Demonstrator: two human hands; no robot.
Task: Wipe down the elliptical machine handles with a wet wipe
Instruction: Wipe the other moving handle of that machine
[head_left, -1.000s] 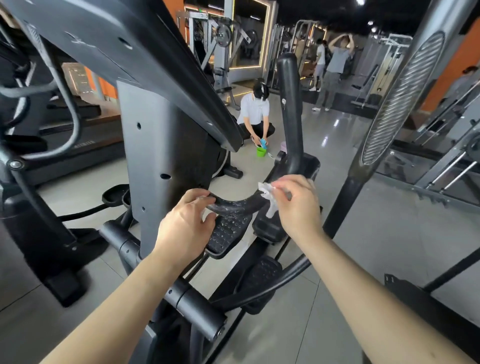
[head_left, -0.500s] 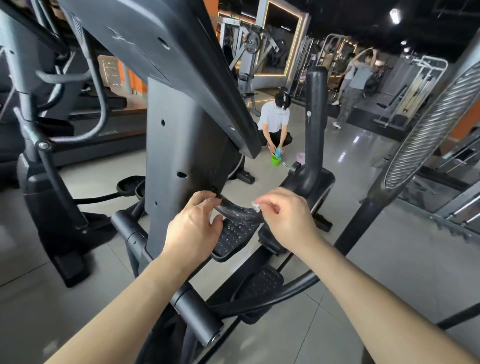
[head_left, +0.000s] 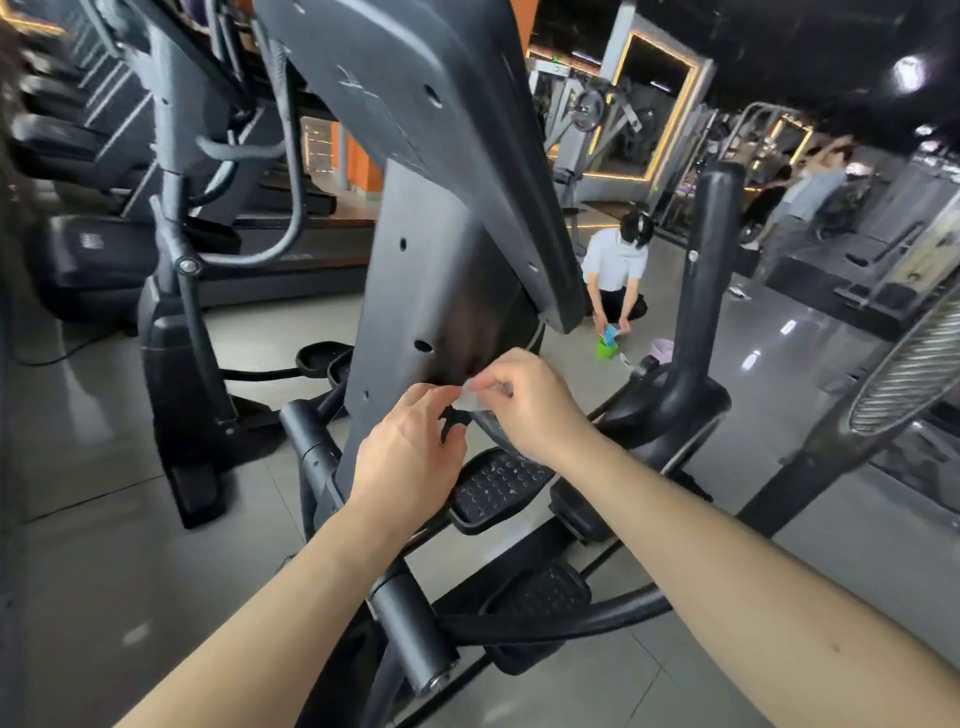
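Note:
A grey elliptical console column (head_left: 415, 291) rises in the middle of the view. Below it a short curved black handle (head_left: 485, 422) pokes out between my hands. My right hand (head_left: 530, 405) pinches a small white wet wipe (head_left: 470, 397) against the top of that handle. My left hand (head_left: 410, 457) sits just left of it, fingers curled toward the handle's inner end near the column; how firmly it grips is hidden. A tall upright black handle (head_left: 706, 270) stands to the right.
Black studded pedals (head_left: 496, 486) lie below my hands. Another elliptical (head_left: 176, 312) and treadmills stand at left. A person in a white shirt (head_left: 615, 265) crouches on the floor by a green bucket (head_left: 605, 347). Other people stand far right. A ribbed grey handle (head_left: 914, 374) crosses the right edge.
My right hand has slid the wipe left along the curved handle toward the column, closing on my left hand. The camera has moved nearer and turned left.

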